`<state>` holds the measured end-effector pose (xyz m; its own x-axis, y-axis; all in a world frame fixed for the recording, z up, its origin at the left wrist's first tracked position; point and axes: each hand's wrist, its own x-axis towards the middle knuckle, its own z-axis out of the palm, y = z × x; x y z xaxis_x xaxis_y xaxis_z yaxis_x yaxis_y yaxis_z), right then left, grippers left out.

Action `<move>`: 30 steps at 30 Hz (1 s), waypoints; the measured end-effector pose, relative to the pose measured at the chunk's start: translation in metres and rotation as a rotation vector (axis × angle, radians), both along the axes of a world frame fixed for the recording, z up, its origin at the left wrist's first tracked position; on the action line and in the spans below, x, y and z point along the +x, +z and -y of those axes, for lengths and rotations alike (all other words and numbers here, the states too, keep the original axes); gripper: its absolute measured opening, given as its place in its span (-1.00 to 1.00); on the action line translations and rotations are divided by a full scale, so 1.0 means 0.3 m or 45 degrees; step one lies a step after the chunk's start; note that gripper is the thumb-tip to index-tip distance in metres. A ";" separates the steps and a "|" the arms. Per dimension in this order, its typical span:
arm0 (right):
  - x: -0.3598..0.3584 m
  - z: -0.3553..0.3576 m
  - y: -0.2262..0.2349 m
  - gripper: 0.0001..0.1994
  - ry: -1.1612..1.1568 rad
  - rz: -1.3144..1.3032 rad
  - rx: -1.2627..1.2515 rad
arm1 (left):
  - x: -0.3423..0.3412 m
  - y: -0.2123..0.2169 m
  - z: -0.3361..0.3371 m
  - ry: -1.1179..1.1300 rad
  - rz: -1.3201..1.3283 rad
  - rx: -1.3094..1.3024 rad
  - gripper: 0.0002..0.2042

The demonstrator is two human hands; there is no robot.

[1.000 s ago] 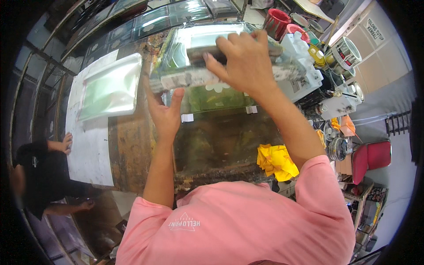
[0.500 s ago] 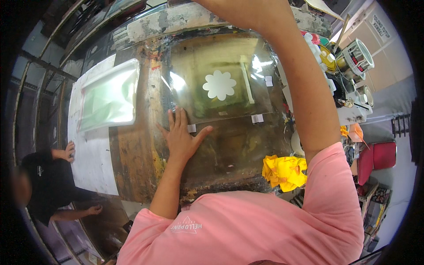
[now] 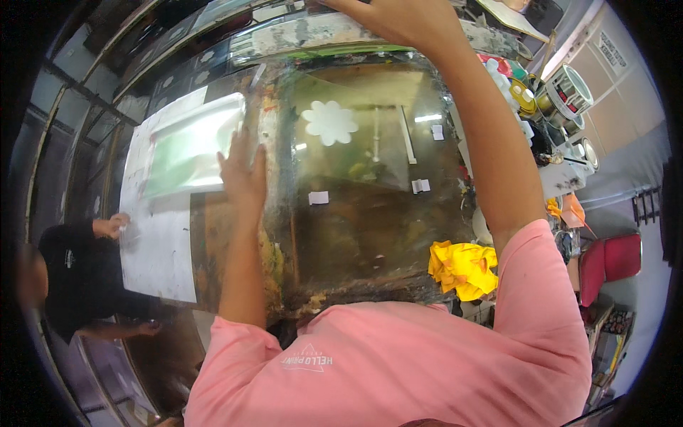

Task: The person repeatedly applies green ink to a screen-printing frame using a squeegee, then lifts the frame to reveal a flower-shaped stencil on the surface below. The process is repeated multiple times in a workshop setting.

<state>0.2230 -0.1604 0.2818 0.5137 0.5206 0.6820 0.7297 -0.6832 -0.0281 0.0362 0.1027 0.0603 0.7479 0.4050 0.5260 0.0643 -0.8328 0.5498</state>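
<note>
My left hand (image 3: 244, 174), slightly blurred, has its fingers stretched out and thumb apart. It is beside the right edge of a pile of clear, greenish plastic sheets (image 3: 188, 146), and whether it touches them I cannot tell. A clear sheet with a white flower shape (image 3: 329, 122) lies tilted on the dark, glossy work surface (image 3: 370, 242) to its right. My right hand (image 3: 398, 20) reaches to the far edge of the view, where its fingers are partly cut off, and what they touch is hidden.
Small white tabs (image 3: 319, 198) and a pale strip (image 3: 408, 135) mark the surface. A crumpled yellow cloth (image 3: 464, 270) lies at the near right, with cans (image 3: 569, 92) beyond. White paper (image 3: 158, 249) lies left, where a co-worker's hand (image 3: 112, 226) rests at its edge.
My left hand has moved left, off the sheet's near edge, toward the plastic pile. The flower sheet has shifted left and its near edge has turned askew. My right hand stays far up.
</note>
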 end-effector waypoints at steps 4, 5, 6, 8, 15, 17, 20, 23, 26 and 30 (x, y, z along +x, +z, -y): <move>-0.040 -0.003 -0.020 -0.24 0.019 -0.067 0.014 | -0.203 -0.054 -0.278 0.221 -0.081 0.078 -0.49; -0.049 -0.005 -0.020 -0.25 0.009 -0.070 0.008 | -0.254 -0.069 -0.361 0.240 -0.067 0.068 -0.48; -0.056 -0.008 -0.018 -0.26 0.000 -0.071 0.002 | -0.305 -0.087 -0.443 0.259 -0.052 0.057 -0.47; -0.072 -0.015 -0.013 -0.29 -0.020 -0.038 -0.011 | -0.410 -0.120 -0.611 0.362 -0.099 0.130 -0.45; -0.079 -0.023 -0.008 -0.34 -0.113 -0.142 0.016 | -0.611 -0.135 -0.915 0.966 -0.357 0.438 -0.40; -0.062 -0.027 -0.019 -0.40 0.012 -0.013 0.092 | -0.573 -0.124 -0.834 1.200 -0.198 0.864 -0.41; -0.035 -0.011 -0.026 -0.35 -0.087 -0.253 -0.026 | -0.446 -0.096 -0.652 0.657 -0.143 0.881 -0.49; -0.012 -0.008 -0.037 -0.37 -0.038 -0.075 0.005 | -0.266 -0.096 -0.509 0.321 -0.288 0.883 -0.51; -0.009 0.002 -0.050 -0.38 0.012 0.001 -0.051 | -0.175 -0.104 -0.484 0.256 -0.565 0.894 -0.50; -0.025 0.015 -0.080 -0.34 -0.043 -0.058 -0.025 | -0.135 -0.184 -0.499 0.312 -0.905 0.735 -0.46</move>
